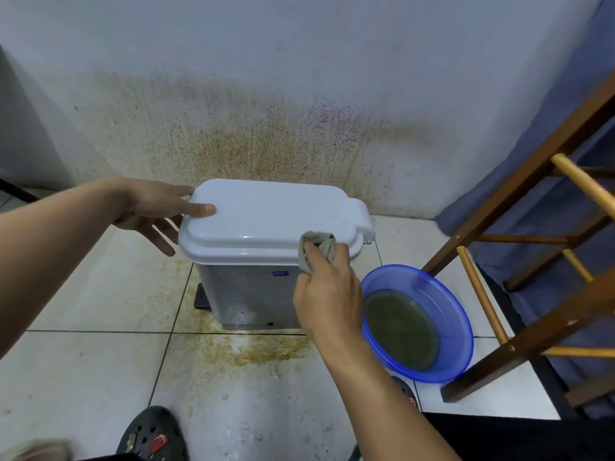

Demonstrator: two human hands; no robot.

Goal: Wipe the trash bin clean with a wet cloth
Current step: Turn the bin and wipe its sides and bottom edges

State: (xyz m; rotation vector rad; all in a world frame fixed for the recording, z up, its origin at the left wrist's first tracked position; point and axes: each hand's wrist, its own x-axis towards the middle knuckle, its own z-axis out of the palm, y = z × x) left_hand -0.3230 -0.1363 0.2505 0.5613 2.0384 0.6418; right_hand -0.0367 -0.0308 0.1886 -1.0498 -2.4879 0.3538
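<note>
A pale grey pedal trash bin (253,294) stands on the tiled floor against the stained wall, its white lid (273,217) closed. My left hand (156,211) rests open on the lid's left end, thumb on top and fingers spread down its side. My right hand (327,294) is closed on a bunched grey cloth (316,247), which it presses against the lid's front right rim. The bin's front face looks speckled and wet. A dark pedal (201,296) shows at its lower left.
A blue basin (442,294) of murky greenish water sits on the floor right of the bin. A wooden chair frame (519,227) and a blue curtain (545,134) crowd the right side. Brown stains mark the floor tiles. My dark sandal (153,434) is at the bottom.
</note>
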